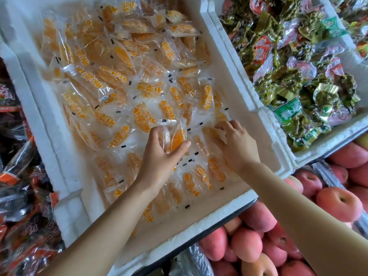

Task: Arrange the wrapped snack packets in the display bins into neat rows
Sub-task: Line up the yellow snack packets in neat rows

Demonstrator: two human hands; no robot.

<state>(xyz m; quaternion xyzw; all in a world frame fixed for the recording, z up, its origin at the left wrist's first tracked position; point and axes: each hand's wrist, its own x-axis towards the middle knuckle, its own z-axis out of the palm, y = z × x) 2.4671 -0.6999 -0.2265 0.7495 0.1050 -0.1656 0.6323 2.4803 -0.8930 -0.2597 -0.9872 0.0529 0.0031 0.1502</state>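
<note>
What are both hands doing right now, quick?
Left hand: closed around a clear orange snack packet.
Right hand: fingers curled onto packets lying in the bin; whether it grips one cannot be told.

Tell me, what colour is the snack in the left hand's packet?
Orange, inside a clear wrapper; the packet in the left hand shows best in the head view.

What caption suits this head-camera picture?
Left hand holds an orange snack packet while right hand touches others in a white foam bin.
</note>
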